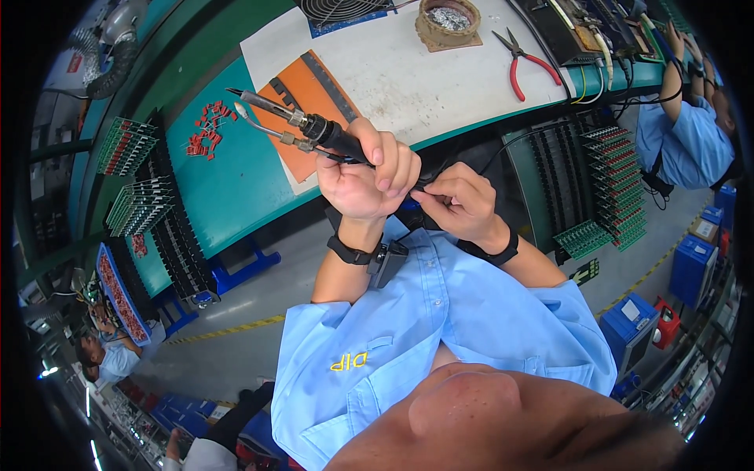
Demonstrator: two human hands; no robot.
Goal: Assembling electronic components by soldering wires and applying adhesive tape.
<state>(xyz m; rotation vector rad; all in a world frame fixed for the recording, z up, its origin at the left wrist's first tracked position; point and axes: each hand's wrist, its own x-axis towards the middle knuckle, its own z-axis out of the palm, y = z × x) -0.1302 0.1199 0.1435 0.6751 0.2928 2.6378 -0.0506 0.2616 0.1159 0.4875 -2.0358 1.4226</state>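
My left hand [365, 173] is closed around the black grip of a soldering iron [334, 137], raised above the near edge of the bench. The iron's metal tip points to the upper left, with a thin curved feed tube [263, 125] alongside it. My right hand [463, 200] is beside it, thumb and fingers pinched on a black cord [420, 187] by the back end of the grip. Part of that cord is hidden by my fingers. Beyond the iron, an orange board [314, 98] with dark slotted strips lies on white paper.
Small red components [208, 129] lie scattered on the green mat [236, 188]. Red-handled pliers [518, 67], a round pot [449, 20] of metal shavings and a fan [342, 9] sit farther back. Racked circuit boards [616, 180] stand on both sides. Co-workers [683, 133] are at right and lower left.
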